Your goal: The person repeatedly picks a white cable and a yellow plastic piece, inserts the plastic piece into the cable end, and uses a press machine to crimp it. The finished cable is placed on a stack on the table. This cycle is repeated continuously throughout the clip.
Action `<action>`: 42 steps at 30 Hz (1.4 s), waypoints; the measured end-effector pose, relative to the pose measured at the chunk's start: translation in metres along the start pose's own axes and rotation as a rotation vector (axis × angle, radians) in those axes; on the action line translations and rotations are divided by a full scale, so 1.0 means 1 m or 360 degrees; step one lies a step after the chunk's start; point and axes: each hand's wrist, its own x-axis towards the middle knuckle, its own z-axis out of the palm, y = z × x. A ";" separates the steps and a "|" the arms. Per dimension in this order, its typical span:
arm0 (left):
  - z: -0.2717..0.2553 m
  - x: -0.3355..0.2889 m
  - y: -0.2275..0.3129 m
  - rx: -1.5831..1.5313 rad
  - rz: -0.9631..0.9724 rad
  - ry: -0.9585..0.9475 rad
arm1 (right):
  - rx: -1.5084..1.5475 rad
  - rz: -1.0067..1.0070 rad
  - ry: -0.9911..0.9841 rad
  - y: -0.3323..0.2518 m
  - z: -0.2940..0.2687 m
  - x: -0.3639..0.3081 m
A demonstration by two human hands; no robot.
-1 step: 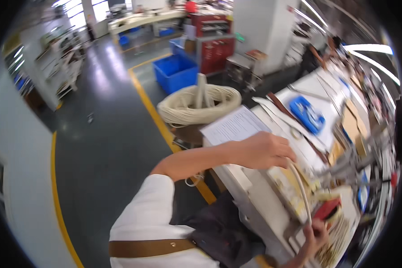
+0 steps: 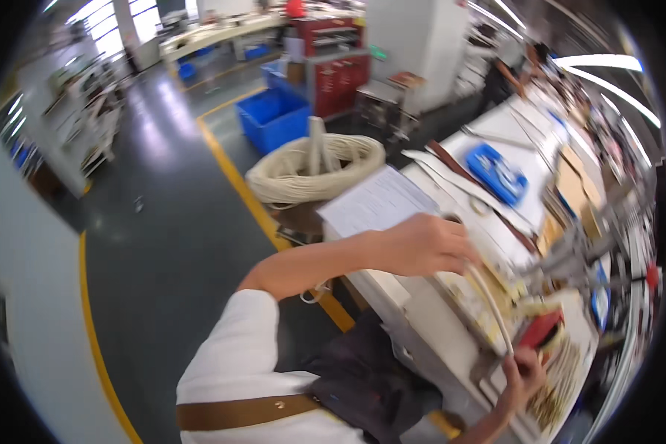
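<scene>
A cream cord (image 2: 493,307) is stretched in a slight bow between my two hands, above the right-hand part of the bench. The upper end is pinched by my left hand (image 2: 433,246), whose arm reaches across the bench edge. Lower down and nearer my body, my right hand (image 2: 524,376) grips the other end between thumb and fingers. Beside the right hand lies a bundle of similar cream strips (image 2: 562,385). A red object with a dark opening (image 2: 542,329) sits just beyond that hand. The fingertips of the left hand are blurred.
A big coil of cream cord (image 2: 266,177) stands left of the bench, near a printed sheet (image 2: 381,200). Further along the bench are a blue tray (image 2: 496,174) and brown strips. A grey machine arm (image 2: 570,255) rises at right. A blue bin (image 2: 274,122) stands on the floor.
The whole view has shifted slightly, putting the surroundings a little further left and up. Both hands keep their hold on the cord, with hardly any change between them.
</scene>
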 end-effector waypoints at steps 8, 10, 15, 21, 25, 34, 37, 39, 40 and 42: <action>0.007 0.003 -0.031 -0.0246 -0.0546 -0.0229 | -0.0676 -0.0125 0.0083 -0.019 0.023 0.039; 0.008 0.012 -0.038 -0.0230 -0.0731 -0.0272 | -0.0596 -0.0078 0.0170 0.002 0.031 0.048; 0.065 -0.009 -0.103 0.0058 -0.0782 -0.0389 | -0.0753 -0.0028 0.0246 0.091 0.061 0.050; 0.110 -0.032 -0.118 -0.0022 -0.0734 -0.0273 | -0.0916 -0.0311 0.0364 0.118 0.072 0.033; 0.124 -0.031 -0.121 0.0052 -0.0532 -0.0275 | -0.0858 -0.0287 0.0320 0.115 0.065 0.031; 0.119 -0.022 -0.124 0.0201 -0.0363 -0.0347 | -0.0791 -0.0157 0.0366 0.120 0.061 0.031; 0.118 -0.019 -0.122 0.0223 -0.0345 -0.0372 | -0.0788 -0.0168 0.0376 0.121 0.061 0.032; 0.119 -0.020 -0.123 0.0213 -0.0334 -0.0368 | -0.0779 -0.0116 0.0350 0.120 0.061 0.032; 0.119 -0.020 -0.124 0.0233 -0.0319 -0.0386 | -0.0774 -0.0093 0.0346 0.120 0.062 0.032; 0.117 -0.018 -0.125 0.0277 -0.0284 -0.0419 | -0.0764 -0.0051 0.0342 0.120 0.061 0.033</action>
